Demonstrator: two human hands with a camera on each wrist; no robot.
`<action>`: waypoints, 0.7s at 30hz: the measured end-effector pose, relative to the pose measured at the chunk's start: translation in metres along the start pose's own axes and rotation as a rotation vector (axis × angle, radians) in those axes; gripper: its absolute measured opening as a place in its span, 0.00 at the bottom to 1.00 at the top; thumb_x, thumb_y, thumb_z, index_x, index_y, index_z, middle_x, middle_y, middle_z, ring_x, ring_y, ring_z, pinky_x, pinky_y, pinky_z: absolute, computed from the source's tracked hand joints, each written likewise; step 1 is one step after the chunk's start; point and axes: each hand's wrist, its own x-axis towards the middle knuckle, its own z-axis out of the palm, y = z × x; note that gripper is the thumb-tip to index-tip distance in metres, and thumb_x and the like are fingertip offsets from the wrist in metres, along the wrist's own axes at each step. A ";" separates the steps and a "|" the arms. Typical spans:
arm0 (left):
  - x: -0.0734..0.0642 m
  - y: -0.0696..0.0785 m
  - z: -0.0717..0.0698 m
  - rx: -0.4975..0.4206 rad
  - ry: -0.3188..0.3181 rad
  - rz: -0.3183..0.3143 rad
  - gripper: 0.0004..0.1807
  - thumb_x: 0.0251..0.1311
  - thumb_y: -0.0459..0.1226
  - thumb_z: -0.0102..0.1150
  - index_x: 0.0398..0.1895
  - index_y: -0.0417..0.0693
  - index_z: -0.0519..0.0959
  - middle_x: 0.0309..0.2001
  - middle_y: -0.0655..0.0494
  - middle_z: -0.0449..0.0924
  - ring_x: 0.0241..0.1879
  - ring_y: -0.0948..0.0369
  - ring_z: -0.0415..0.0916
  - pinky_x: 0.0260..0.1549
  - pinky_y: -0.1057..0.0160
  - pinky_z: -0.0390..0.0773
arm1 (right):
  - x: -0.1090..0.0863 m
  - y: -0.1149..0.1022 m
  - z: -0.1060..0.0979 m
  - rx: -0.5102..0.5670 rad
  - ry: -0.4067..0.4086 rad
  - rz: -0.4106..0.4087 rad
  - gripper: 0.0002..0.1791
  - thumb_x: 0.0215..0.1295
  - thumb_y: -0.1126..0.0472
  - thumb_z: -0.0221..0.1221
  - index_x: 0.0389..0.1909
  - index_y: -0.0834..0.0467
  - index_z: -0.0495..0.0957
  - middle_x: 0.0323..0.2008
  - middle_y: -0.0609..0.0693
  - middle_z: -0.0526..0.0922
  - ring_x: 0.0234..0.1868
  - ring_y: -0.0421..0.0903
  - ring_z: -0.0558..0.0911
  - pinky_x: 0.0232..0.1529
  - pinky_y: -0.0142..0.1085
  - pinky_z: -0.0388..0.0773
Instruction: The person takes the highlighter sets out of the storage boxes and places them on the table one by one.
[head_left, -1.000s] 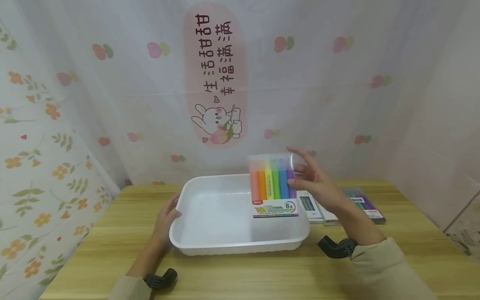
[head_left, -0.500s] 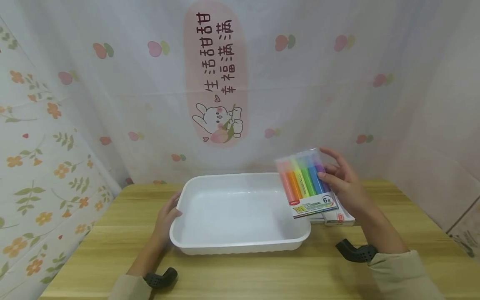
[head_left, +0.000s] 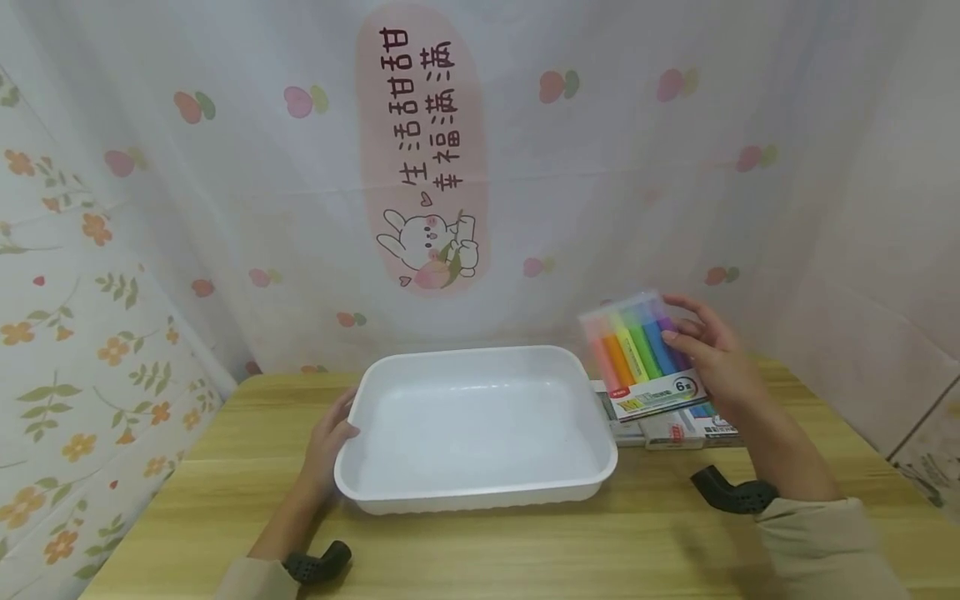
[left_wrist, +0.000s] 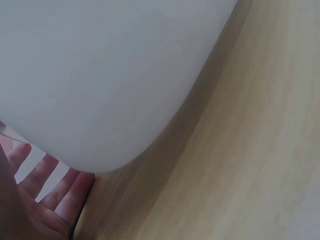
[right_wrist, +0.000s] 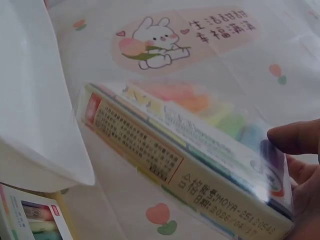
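My right hand (head_left: pixel 708 350) grips a clear pack of rainbow-coloured highlighters (head_left: pixel 637 354) by its right edge, thumb in front. The pack is held tilted in the air, beyond the right end of a white tray (head_left: pixel 480 497). In the right wrist view, the printed bottom of the highlighter pack (right_wrist: pixel 150 155) faces the camera. At the tray's left end, my left hand (head_left: pixel 327 442) holds the rim, with the thumb over it. The left wrist view shows the fingers (left_wrist: pixel 62 192) along the outside of the tray wall (left_wrist: pixel 100 90).
Several flat boxes (head_left: pixel 675 431) lie on the wooden table (head_left: pixel 480 554) right of the tray, partly hidden by the pack. One box with a window (right_wrist: pixel 42 220) shows in the right wrist view. A printed curtain (head_left: pixel 585 200) hangs behind the table.
My right hand has carried the highlighter pack from over the tray's right part to the right, tilting it and bringing it above the boxes. My left hand stays at the rim.
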 end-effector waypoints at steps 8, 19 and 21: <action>-0.001 0.003 -0.001 -0.006 -0.009 -0.008 0.34 0.68 0.33 0.40 0.79 0.54 0.57 0.79 0.41 0.55 0.74 0.36 0.61 0.64 0.40 0.73 | 0.001 0.002 -0.026 -0.122 0.075 0.166 0.31 0.77 0.47 0.49 0.77 0.33 0.55 0.60 0.41 0.70 0.44 0.30 0.79 0.40 0.29 0.85; 0.000 0.001 -0.001 0.011 -0.012 -0.002 0.35 0.66 0.32 0.41 0.78 0.53 0.58 0.78 0.39 0.57 0.74 0.37 0.62 0.59 0.58 0.79 | -0.003 0.012 -0.063 -0.348 0.148 0.172 0.32 0.78 0.47 0.47 0.79 0.36 0.53 0.71 0.73 0.59 0.38 0.28 0.75 0.36 0.26 0.83; 0.001 0.000 -0.001 0.011 -0.010 0.010 0.35 0.65 0.31 0.41 0.78 0.51 0.58 0.78 0.38 0.57 0.73 0.37 0.63 0.54 0.68 0.79 | -0.004 0.014 -0.068 -0.379 0.169 0.174 0.32 0.78 0.47 0.47 0.79 0.36 0.54 0.70 0.73 0.61 0.37 0.28 0.75 0.34 0.27 0.82</action>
